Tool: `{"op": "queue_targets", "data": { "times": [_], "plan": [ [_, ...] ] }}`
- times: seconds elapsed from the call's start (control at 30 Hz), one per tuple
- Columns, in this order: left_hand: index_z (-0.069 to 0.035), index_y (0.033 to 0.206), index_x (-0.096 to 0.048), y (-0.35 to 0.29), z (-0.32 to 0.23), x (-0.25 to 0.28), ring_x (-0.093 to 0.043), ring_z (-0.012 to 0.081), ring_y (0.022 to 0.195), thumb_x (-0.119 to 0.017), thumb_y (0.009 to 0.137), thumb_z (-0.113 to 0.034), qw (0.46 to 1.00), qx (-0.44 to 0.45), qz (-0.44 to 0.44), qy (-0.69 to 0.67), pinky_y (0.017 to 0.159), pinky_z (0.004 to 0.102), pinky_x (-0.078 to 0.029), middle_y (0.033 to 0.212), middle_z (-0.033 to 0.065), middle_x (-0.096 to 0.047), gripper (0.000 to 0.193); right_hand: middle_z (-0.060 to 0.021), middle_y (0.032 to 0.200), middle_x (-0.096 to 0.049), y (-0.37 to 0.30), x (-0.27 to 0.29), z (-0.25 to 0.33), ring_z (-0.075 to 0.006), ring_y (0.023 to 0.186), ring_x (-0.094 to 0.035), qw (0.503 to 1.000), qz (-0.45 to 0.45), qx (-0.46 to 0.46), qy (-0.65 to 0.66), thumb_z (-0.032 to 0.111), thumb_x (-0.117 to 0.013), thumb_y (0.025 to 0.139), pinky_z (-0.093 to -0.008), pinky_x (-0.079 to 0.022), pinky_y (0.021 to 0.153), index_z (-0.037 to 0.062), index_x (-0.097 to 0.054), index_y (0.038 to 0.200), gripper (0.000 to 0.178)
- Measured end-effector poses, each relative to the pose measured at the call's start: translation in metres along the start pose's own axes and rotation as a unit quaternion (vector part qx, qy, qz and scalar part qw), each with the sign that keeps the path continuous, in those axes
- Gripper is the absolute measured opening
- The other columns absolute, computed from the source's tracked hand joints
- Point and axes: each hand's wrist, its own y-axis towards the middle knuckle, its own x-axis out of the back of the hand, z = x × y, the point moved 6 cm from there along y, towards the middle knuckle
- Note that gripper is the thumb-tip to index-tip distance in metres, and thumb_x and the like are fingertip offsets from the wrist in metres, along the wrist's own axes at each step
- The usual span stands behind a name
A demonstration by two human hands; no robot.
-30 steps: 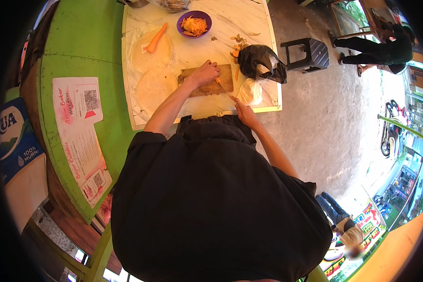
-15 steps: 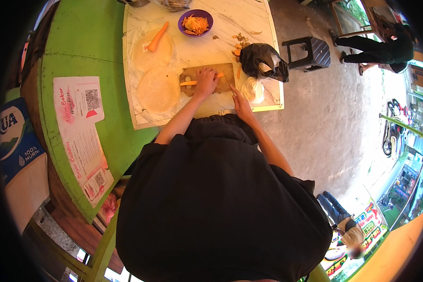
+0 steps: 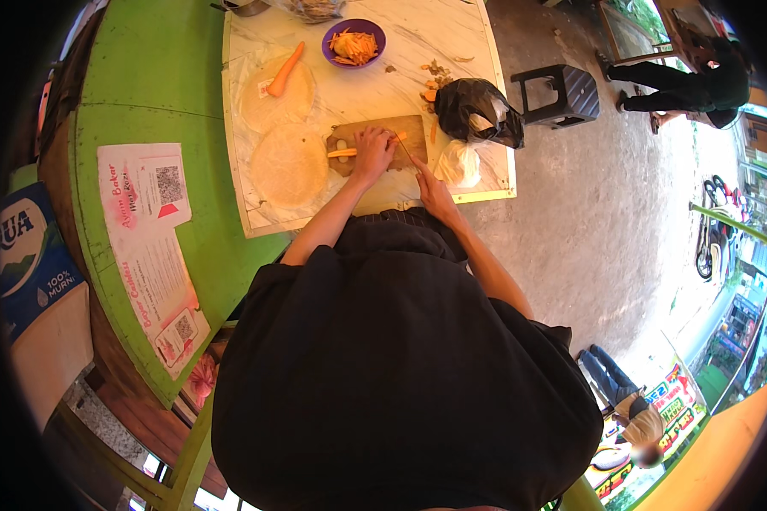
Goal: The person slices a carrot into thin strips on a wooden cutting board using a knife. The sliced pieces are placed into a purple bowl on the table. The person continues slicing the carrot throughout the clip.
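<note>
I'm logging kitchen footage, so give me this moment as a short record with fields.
Left hand: over cut carrot
Right hand: holding knife
Surface: wooden cutting board on marble-patterned table
Bowl: purple bowl with orange strips
Uncut: long carrot on a pale round sheet
Right side: black plastic bag
Off table: dark stool

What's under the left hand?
The left hand rests over the wooden cutting board; orange carrot shows to either side of it. Whatever lies beneath the palm is covered, so can't tell if it's one piece or several.
</note>
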Motion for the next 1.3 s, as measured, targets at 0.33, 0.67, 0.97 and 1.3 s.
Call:
{"op": "queue_targets", "data": {
  "times": [0.33, 0.67, 0.97, 1.3],
  "plan": [
    [-0.004, 0.1, -0.078, 0.003, -0.002, 0.004, -0.059, 0.0285, 0.103, -0.075, 0.092, -0.013, 0.999, 0.028, -0.001, -0.024, 0.095, 0.0457, -0.035, 0.095, 0.0089, -0.072, 0.012, -0.0339, 0.105, -0.068, 0.0, -0.004, -0.003, -0.0567, 0.085, -0.063, 0.999, 0.001, -0.034, -0.028, 0.017, -0.047, 0.11, -0.0643, -0.044, 0.069, 0.0213, -0.043, 0.158, 0.048],
    [-0.004, 0.097, -0.077, 0.003, 0.0, 0.002, -0.059, 0.0287, 0.102, -0.076, 0.092, -0.012, 0.999, 0.039, -0.01, -0.035, 0.095, 0.0463, -0.036, 0.092, 0.0089, -0.071, 0.009, -0.0259, 0.127, -0.065, 0.0, -0.012, -0.004, -0.0548, 0.09, -0.064, 0.998, -0.024, 0.043, -0.027, 0.01, -0.047, 0.108, -0.0615, -0.047, 0.07, 0.0102, -0.043, 0.154, 0.046],
    [-0.005, 0.096, -0.077, 0.002, 0.003, 0.0, -0.059, 0.0274, 0.102, -0.076, 0.09, -0.01, 0.998, 0.04, -0.019, -0.038, 0.096, 0.0446, -0.036, 0.095, 0.007, -0.071, 0.008, -0.0229, 0.135, -0.063, 0.0, -0.016, -0.006, -0.0527, 0.081, -0.065, 0.995, -0.009, 0.062, -0.071, 0.009, -0.047, 0.108, -0.0582, -0.046, 0.063, 0.006, -0.038, 0.156, 0.049],
    [-0.005, 0.095, -0.076, 0.002, 0.001, 0.0, -0.059, 0.0271, 0.102, -0.075, 0.09, -0.01, 0.999, 0.032, -0.028, -0.031, 0.097, 0.0441, -0.036, 0.094, 0.0063, -0.07, 0.007, -0.0242, 0.128, -0.066, 0.003, -0.023, -0.022, -0.0526, 0.079, -0.065, 0.997, 0.003, 0.025, -0.068, 0.009, -0.046, 0.108, -0.0582, -0.047, 0.062, 0.0077, -0.037, 0.157, 0.05]
  ]
}}
